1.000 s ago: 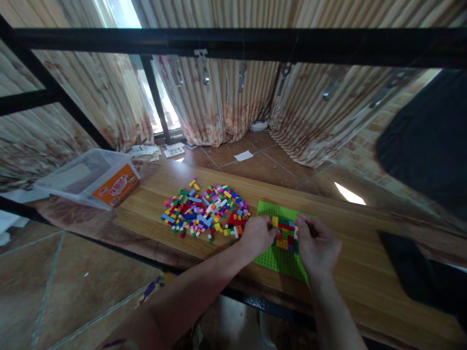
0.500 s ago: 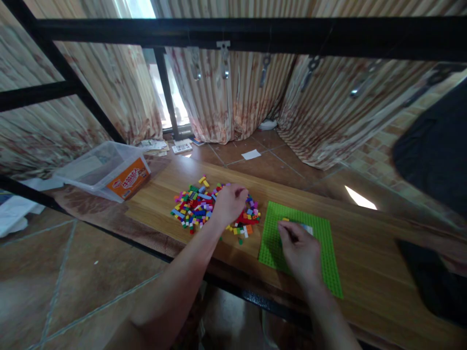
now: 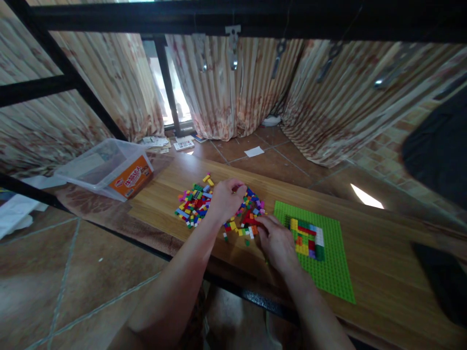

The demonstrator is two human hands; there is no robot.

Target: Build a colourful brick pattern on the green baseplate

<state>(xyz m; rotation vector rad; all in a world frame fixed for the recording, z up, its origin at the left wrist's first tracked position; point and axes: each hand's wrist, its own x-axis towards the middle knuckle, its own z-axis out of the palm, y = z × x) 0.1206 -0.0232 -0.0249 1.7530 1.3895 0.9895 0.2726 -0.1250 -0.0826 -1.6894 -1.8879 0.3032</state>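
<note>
A heap of loose coloured toy building bricks (image 3: 197,206) lies on the wooden table. My left hand (image 3: 226,200) rests over the heap's right part, thumb and fingers bent together; whatever is between them is too small to make out. At the heap's right edge is my right hand (image 3: 277,241), fingers closed and their tips touching red bricks (image 3: 250,218). I cannot tell whether it grips one. Right of it lies a green baseplate (image 3: 337,267), bearing a small rectangular build (image 3: 302,249) of yellow, red, white, green and blue bricks.
A clear plastic box (image 3: 87,182) with an orange label stands at the table's left end. On the right lies a dark flat object (image 3: 438,277). A black metal bar (image 3: 233,17) with hanging clips crosses above. Papers (image 3: 254,151) lie on the floor beyond the wooden table (image 3: 379,257).
My right hand has moved left from the baseplate to the heap's edge, uncovering the brick build. My left hand stays over the heap. The view has shifted slightly.
</note>
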